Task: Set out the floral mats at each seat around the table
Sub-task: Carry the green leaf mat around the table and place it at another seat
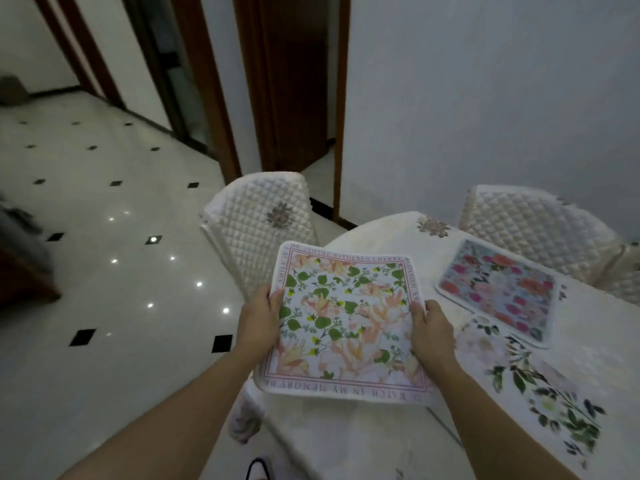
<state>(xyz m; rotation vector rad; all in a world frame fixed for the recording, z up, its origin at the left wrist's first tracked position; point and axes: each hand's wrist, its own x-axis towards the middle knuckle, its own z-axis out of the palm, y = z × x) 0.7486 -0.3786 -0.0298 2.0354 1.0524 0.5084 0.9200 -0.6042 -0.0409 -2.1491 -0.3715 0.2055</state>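
Observation:
I hold a square floral mat (346, 323) with green leaves, peach flowers and a red lettered border above the near left corner of the table (381, 233). My left hand (259, 320) grips its left edge and my right hand (431, 330) grips its right edge, thumbs on top. A second mat (498, 292) with red and pink roses on blue lies flat on the table in front of the far right chair. A pale mat (530, 382) with white flowers and dark green leaves lies on the table at the near right.
Two quilted white chairs stand at the table, one (263, 223) at the left end and one (533, 230) at the far side by the wall. A cream cloth covers the table. Glossy tiled floor (121, 271) spreads to the left, with doorways behind.

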